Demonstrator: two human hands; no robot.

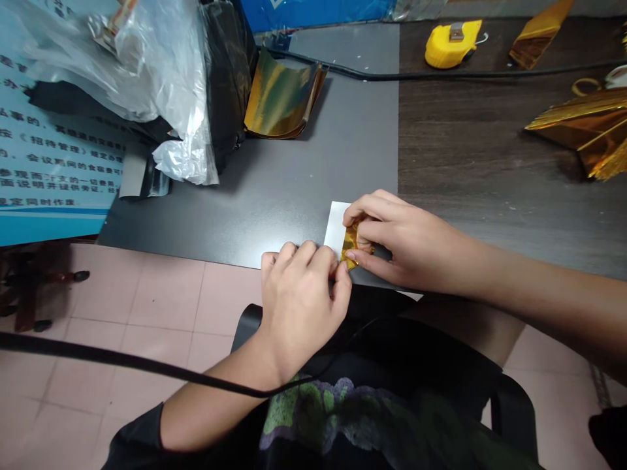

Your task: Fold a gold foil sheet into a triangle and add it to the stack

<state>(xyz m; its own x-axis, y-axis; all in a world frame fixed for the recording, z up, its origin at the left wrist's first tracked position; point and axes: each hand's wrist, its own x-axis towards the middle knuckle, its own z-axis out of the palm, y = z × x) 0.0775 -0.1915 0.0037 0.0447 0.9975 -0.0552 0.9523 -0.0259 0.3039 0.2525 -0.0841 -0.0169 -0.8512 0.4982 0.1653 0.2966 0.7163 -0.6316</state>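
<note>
A small folded piece of gold foil paper (349, 247) lies at the near edge of the grey table (294, 183), its white underside (337, 225) showing to the left. My right hand (406, 245) is curled over it, fingers pinching the gold fold. My left hand (298, 297) is closed beside it, fingertips pressed against the paper's left edge.
A stack of gold foil sheets (281, 98) leans at the back beside plastic bags (147, 72). A yellow tape measure (451, 42), a black cable (465, 75) and folded gold pieces (588, 127) lie on the dark wooden surface at right. A blue printed board (44, 163) stands at left.
</note>
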